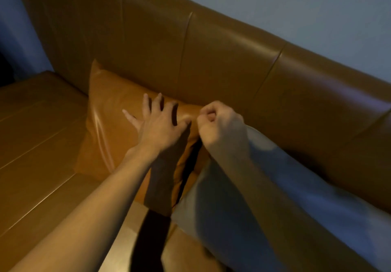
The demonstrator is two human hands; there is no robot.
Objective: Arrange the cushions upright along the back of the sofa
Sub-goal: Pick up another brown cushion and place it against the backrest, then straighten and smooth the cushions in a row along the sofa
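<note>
Tan leather cushion (pixel 110 123): leaned against the sofa back (pixel 222 60), bottom edge on the seat (pixel 38 145), close to upright. Grey cushion (pixel 243 197): just beside the tan one on its right, propped lower against the same sofa back, largely hidden under the right forearm.

Handling, as judged: both cushions soft, light, compliant. Leather cover glossy, likely slippery under a flat palm; creases on the face suggest loose filling, prone to slumping. Grey cover looks like matte fabric, offering better friction. Best hold: top corners or top edge, pinched, never the smooth face alone.

Left hand (pixel 160 123): fingers spread wide and extended, pressed flat on the upper right face of the tan leather cushion; steadying contact only, nothing grasped.

Right hand (pixel 220 123): fingers curled into a tight fist at the top corner where the two cushions meet, apparently pinching the top corner of the grey cushion; exact contact hidden by the fingers.
</note>
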